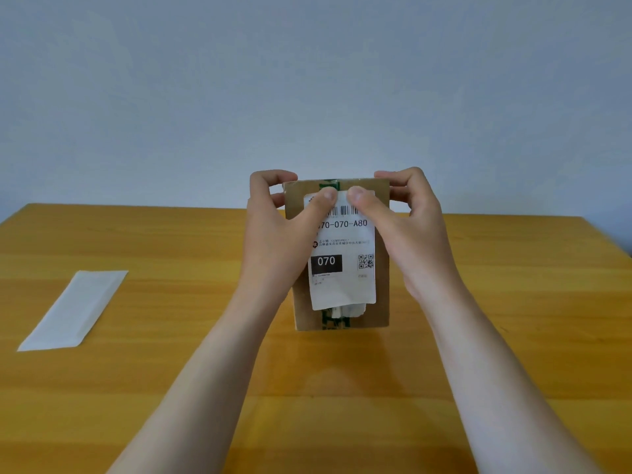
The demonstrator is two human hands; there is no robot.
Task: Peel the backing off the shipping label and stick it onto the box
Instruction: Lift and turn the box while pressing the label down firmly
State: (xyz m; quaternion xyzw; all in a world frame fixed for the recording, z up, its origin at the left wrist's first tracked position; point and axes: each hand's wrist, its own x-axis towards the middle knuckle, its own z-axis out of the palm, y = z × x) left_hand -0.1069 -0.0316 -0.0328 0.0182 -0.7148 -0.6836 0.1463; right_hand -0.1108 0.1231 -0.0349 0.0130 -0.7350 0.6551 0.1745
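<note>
A small brown cardboard box (381, 302) with green tape stands upright at the middle of the wooden table. The white shipping label (342, 265), printed with a barcode, "070-070-A80" and a QR code, lies against the box's front face, its lower edge slightly curled. My left hand (277, 230) grips the box's top left corner, thumb pressing the label's top edge. My right hand (407, 227) holds the top right corner, its thumb also pressing on the label's top. The peeled white backing strip (73, 311) lies flat at the table's left.
The wooden table (171, 388) stretches from the front to a pale blue-grey wall (307, 80) behind it. Torn white remnants of an older label (345, 311) show below the new label on the box.
</note>
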